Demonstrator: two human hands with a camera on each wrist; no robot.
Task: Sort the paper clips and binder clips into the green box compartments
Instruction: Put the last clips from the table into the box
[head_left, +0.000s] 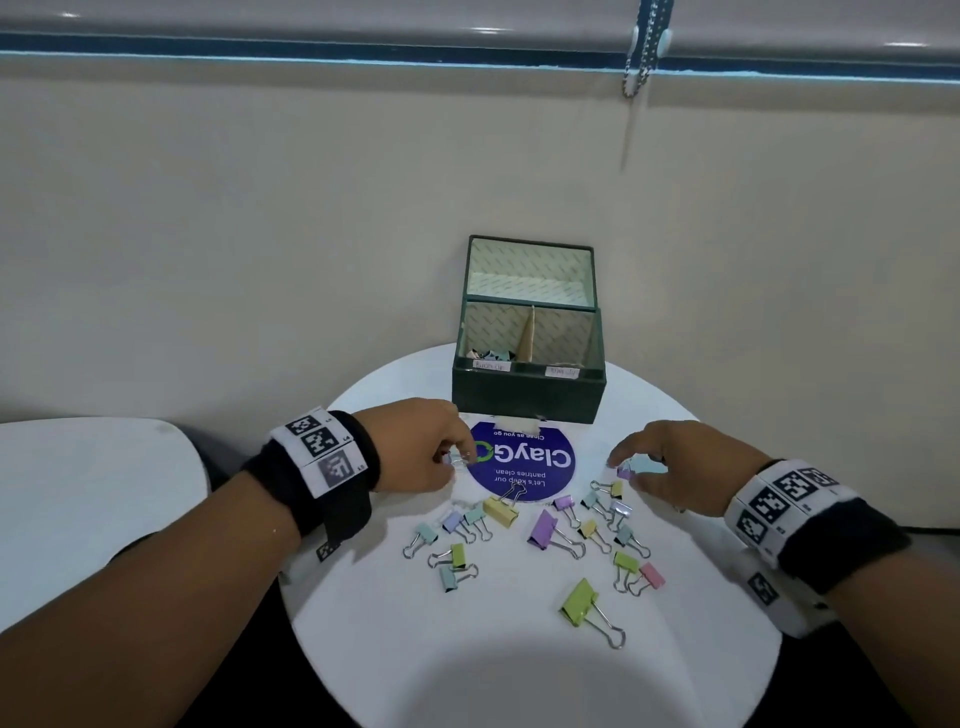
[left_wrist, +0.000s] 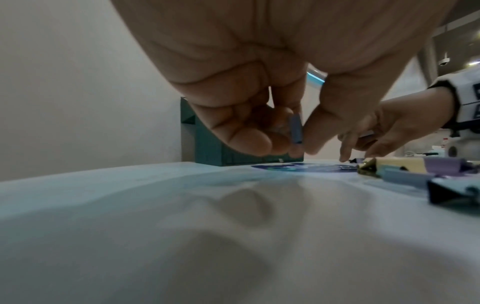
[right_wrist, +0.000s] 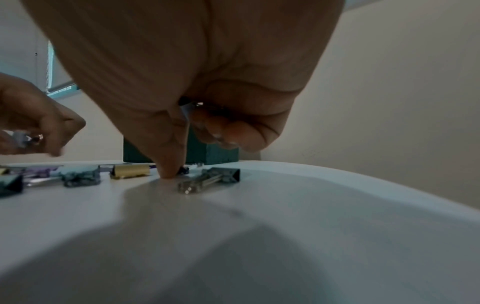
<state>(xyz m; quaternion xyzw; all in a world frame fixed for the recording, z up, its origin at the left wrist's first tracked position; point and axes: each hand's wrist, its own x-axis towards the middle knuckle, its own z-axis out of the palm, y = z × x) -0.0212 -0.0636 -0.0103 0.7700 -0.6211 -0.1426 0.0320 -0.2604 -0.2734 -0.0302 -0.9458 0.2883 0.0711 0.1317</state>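
The green box (head_left: 527, 395) stands open at the back of the round white table (head_left: 509, 675); its left compartment holds several clips. My left hand (head_left: 457, 460) pinches a small blue-grey binder clip (left_wrist: 296, 129) between thumb and fingers, just above the table. My right hand (head_left: 631, 470) hovers over a light-blue binder clip (head_left: 647, 464), one fingertip (right_wrist: 168, 172) touching the table beside a tiny purple clip (head_left: 625, 472). Its curled fingers hold a small clip (right_wrist: 192, 103), seen only as a dark edge and a metal glint. No paper clips are visible.
Several pastel binder clips (head_left: 543, 527) lie scattered across the table's middle, with a large green one (head_left: 579, 603) nearest me. A round blue sticker (head_left: 519, 465) lies in front of the box. A second white table (head_left: 93, 493) sits at the left. A wall rises close behind.
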